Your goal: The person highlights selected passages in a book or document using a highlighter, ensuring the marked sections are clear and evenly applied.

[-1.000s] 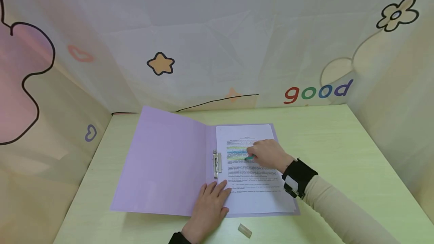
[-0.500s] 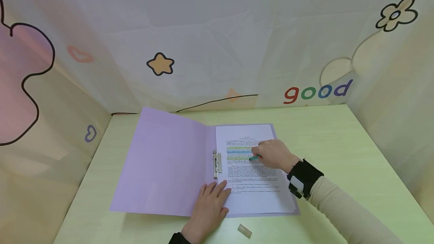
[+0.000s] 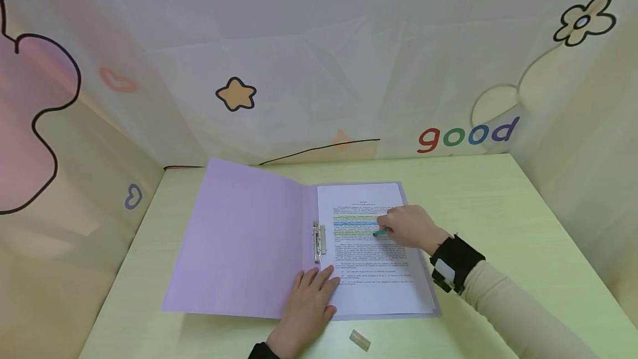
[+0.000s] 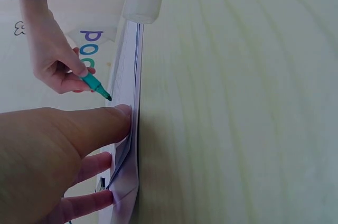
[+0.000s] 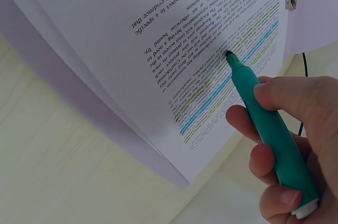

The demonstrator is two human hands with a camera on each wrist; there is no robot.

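My right hand (image 3: 411, 226) grips a teal green highlighter (image 5: 269, 123), dark tip down. That tip is right at the printed page (image 3: 374, 292), close below the lower of two yellow-green stripes, with a blue stripe between them. The page lies in an opened purple folder (image 3: 249, 237), beside its metal clip (image 3: 318, 242). At the folder's near edge my left hand (image 3: 306, 303) lies with fingers spread over the page's lower left corner and the spine. In the left wrist view, its thumb (image 4: 100, 126) presses on the papers' edge.
A translucent cap-like piece (image 3: 360, 340) lies on the pale wooden table (image 3: 498, 209), just in front of the folder. The folder's left cover is raised from the table. Behind the table hangs a printed curtain (image 3: 309, 60), with more curtain at both sides.
My right hand has slid rightward across the page with the highlighter, its tip moving along the text. The left hand has stayed in place, and so has the cap-like piece.
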